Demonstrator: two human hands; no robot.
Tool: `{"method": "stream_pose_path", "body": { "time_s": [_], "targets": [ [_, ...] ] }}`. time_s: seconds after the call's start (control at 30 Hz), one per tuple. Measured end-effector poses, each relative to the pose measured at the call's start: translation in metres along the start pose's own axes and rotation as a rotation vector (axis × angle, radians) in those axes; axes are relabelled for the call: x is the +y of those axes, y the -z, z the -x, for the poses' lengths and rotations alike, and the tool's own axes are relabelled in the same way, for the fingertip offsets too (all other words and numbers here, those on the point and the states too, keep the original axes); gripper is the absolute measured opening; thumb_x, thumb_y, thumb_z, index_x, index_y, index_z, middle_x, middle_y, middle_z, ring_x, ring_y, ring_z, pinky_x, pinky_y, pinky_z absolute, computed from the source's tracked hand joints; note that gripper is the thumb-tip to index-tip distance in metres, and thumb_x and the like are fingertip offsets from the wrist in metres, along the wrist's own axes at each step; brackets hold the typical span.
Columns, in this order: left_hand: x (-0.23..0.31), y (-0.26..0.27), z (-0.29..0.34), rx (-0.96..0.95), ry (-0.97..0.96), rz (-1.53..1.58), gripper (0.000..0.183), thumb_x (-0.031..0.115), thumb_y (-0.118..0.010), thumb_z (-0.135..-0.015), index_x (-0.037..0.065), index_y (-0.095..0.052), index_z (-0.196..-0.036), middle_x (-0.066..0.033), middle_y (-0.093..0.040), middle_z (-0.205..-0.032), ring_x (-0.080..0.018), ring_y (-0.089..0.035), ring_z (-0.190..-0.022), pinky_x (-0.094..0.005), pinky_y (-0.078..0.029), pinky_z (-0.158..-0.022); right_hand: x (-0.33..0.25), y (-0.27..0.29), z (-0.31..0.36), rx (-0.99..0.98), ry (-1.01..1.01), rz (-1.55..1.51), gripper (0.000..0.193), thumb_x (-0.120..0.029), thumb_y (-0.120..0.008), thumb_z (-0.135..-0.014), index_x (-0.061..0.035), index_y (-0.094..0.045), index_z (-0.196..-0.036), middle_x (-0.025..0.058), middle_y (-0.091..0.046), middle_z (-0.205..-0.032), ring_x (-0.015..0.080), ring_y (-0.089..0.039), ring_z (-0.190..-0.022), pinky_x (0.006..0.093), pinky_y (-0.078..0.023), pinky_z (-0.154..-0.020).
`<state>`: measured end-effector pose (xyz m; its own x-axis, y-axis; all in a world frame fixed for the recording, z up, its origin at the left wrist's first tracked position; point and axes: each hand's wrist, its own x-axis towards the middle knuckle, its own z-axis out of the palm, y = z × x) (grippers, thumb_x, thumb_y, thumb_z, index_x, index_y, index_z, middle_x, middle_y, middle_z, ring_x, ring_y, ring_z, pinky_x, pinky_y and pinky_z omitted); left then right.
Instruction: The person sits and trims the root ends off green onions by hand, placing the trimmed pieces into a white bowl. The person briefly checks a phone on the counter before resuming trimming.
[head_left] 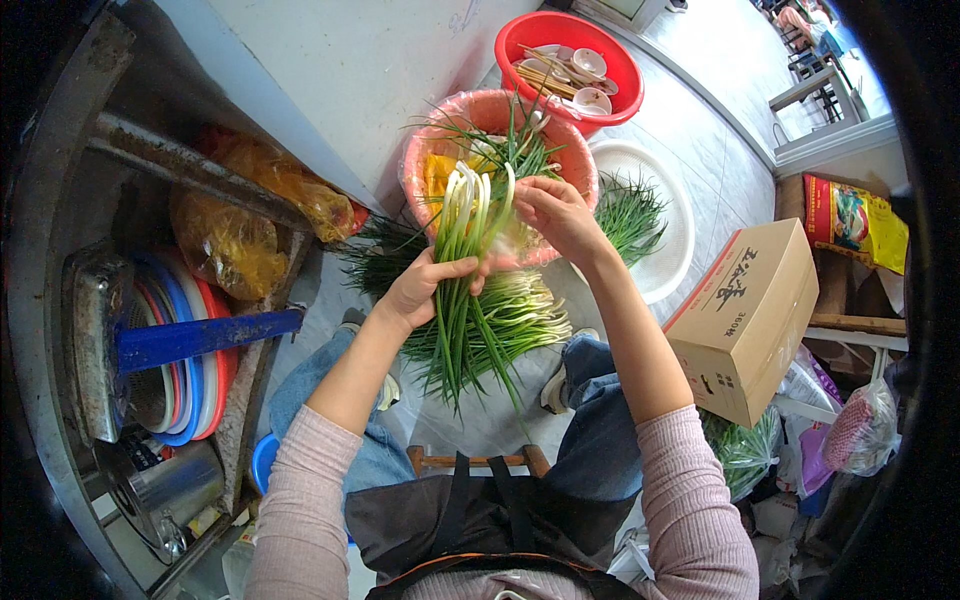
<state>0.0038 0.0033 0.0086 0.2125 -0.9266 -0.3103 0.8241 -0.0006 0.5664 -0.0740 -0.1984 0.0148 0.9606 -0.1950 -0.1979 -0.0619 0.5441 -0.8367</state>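
Observation:
My left hand (pixel 425 288) is closed round a bunch of spring onions (pixel 458 225), white ends up and green leaves hanging down. My right hand (pixel 555 215) pinches at one white stalk on the bunch's right side; its fingertips are partly hidden. Below lies a pile of spring onions (pixel 510 318) on the floor, white ends to the right. Darker green leaves (pixel 385 262) lie to its left. Just beyond my hands stands a pink tub (pixel 578 165) lined with clear plastic, with green trimmings in it. A white round basket (pixel 680 235) to the right holds more greens (pixel 630 222).
A red basin (pixel 625 70) of bowls and chopsticks stands at the back. On the right are a cardboard box (pixel 745 310), a red-yellow package (pixel 850 220) and bagged greens (pixel 745 450). At the left, a metal rack (pixel 150 150) holds coloured round trays (pixel 205 370). A wooden stool edge (pixel 480 461) shows between my legs.

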Motion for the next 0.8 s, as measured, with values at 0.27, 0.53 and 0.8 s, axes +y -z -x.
{"method": "stream_pose_path", "body": {
  "time_s": [0.27, 0.53, 0.8],
  "targets": [
    [-0.002, 0.004, -0.001, 0.020, 0.014, 0.067, 0.024, 0.011, -0.056, -0.082, 0.001, -0.048, -0.102, -0.0061, -0.054, -0.080, -0.0146, -0.050, -0.067, -0.0273, -0.041, -0.064, -0.005, -0.007, 0.005, 0.051, -0.034, 0.154, 0.021, -0.015, -0.054, -0.087, 0.0030, -0.061, -0.095, -0.0039, -0.052, -0.076, 0.0031, -0.046, -0.068, 0.0165, -0.040, -0.066],
    [-0.002, 0.005, 0.000, -0.048, 0.047, 0.196, 0.025, 0.013, -0.055, -0.083, 0.001, -0.045, -0.103, -0.0042, -0.053, -0.080, -0.0122, -0.046, -0.065, -0.0255, -0.037, -0.063, -0.004, 0.000, 0.002, 0.020, 0.118, 0.275, 0.022, -0.019, -0.059, -0.084, -0.0008, -0.064, -0.095, -0.0042, -0.057, -0.077, 0.0032, -0.042, -0.064, 0.0178, -0.035, -0.059],
    [-0.004, 0.011, 0.000, -0.028, 0.034, 0.137, 0.033, 0.013, -0.056, -0.082, -0.002, -0.043, -0.108, -0.0045, -0.052, -0.079, -0.0122, -0.045, -0.065, -0.0250, -0.037, -0.062, -0.013, 0.030, 0.000, 0.531, 0.187, 0.563, 0.023, -0.021, -0.066, -0.076, 0.0007, -0.066, -0.085, 0.0006, -0.062, -0.071, 0.0060, -0.050, -0.063, 0.0216, -0.041, -0.060]
  ]
}}
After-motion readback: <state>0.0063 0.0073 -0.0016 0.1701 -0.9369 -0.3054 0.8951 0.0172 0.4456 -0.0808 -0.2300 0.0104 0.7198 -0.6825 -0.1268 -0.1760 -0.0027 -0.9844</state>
